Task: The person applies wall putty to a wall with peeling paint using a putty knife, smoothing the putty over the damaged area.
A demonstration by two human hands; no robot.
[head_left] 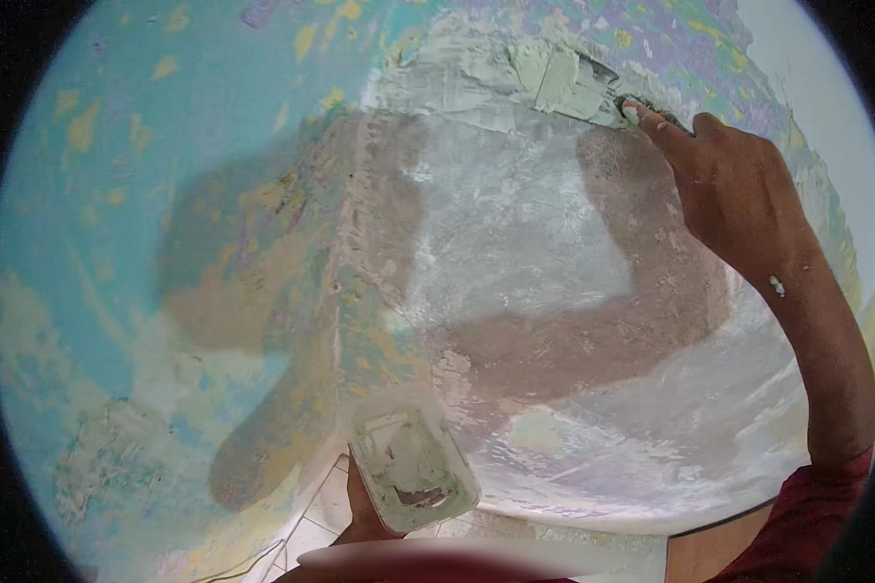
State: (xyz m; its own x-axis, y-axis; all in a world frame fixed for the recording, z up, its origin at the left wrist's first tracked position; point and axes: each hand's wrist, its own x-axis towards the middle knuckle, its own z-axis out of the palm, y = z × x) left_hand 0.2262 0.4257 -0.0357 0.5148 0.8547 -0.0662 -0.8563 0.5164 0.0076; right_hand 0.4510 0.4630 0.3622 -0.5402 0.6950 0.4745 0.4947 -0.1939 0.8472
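Observation:
My right hand (710, 175) grips a wide putty knife (569, 89), its blade coated in pale grey-green paste and against the upper part of the wall, over a band of fresh rough paste (447, 83). Below that band is a smoother grey patch (515, 214), partly in shadow. Low in the view, my left hand (365, 500) holds a translucent plastic tub (408, 457) with pale paste inside; much of that hand is hidden behind the tub.
A wall (97, 253) with flaking turquoise, yellow and lilac paint meets the patched face at a vertical corner (355, 194). A tiled floor (306, 525), a thin cable (253, 559) and a brown wooden surface (710, 549) show below.

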